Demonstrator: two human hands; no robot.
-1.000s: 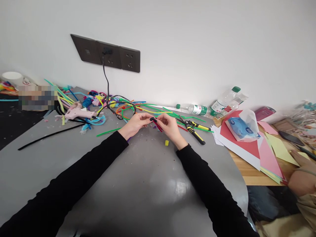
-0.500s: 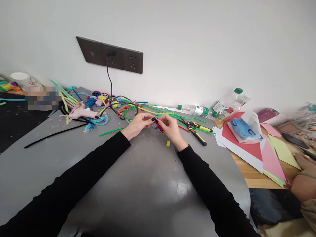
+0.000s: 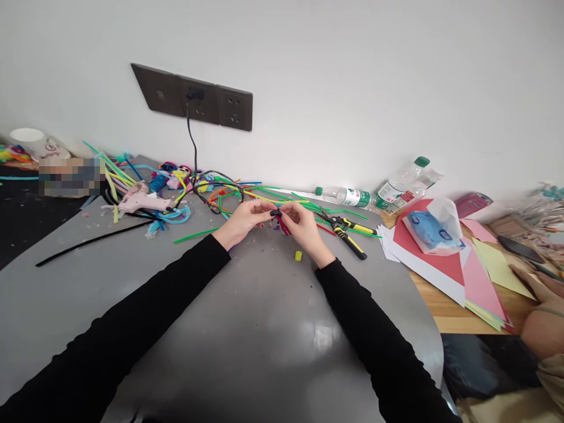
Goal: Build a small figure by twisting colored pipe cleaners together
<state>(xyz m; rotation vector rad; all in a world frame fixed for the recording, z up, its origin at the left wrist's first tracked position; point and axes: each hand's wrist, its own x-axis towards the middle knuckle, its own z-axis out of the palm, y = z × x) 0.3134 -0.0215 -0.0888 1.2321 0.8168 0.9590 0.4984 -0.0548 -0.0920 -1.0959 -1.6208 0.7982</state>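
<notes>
My left hand point(image 3: 245, 222) and my right hand point(image 3: 302, 228) meet fingertip to fingertip above the grey table mat point(image 3: 247, 329). Both are closed in a pinch. A dark red pipe cleaner point(image 3: 284, 228) shows below the right fingers, bent, its upper part hidden by them. The left thumb and fingers press against the same spot, and what they pinch is mostly covered. A small yellow fuzzy piece point(image 3: 298, 256) lies on the mat just below my right hand. Green pipe cleaners point(image 3: 198, 235) lie behind and beside both hands.
Pliers with yellow-black handles point(image 3: 350, 238) lie right of my hands. On the left are a pink glue gun point(image 3: 145, 202) and a black pipe cleaner point(image 3: 88, 244). Plastic bottles point(image 3: 355, 197), a tissue pack point(image 3: 434, 230) and coloured paper point(image 3: 484, 282) lie right. Another person's hand point(image 3: 540, 288) rests at the far right.
The whole view has shifted slightly. My hands stay together at the fingertips, and the dark red pipe cleaner has turned a little under the right fingers.
</notes>
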